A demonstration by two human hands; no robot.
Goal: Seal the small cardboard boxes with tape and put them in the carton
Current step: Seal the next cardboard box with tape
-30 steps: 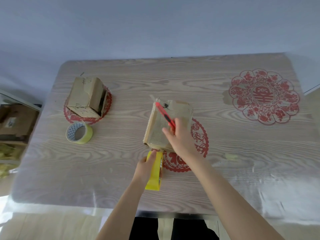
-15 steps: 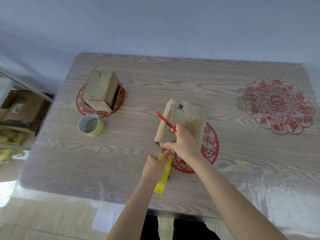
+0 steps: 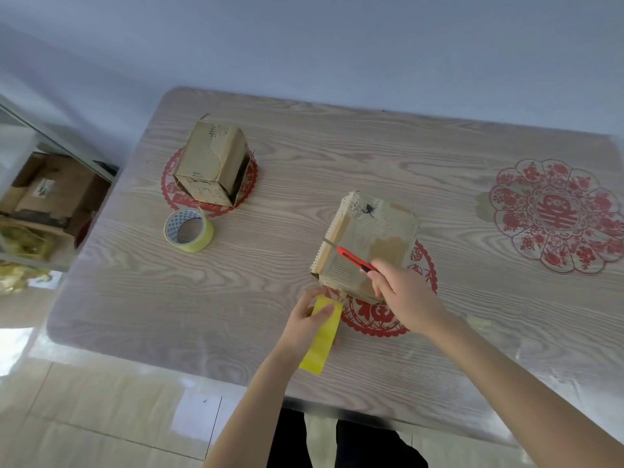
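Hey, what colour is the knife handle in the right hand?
Red. The head view shows the knife handle lying across the nearer cardboard box.

Soft, even daylight lies over the table, moderately bright, with a cool blue cast on the wall behind it. The table's clear cover throws pale glare along its near edge and near-right corner. A patch of floor left of the table is blown out white. The small cardboard box at its far-left casts a faint shadow. Wide-angle bending curves the table's edges.
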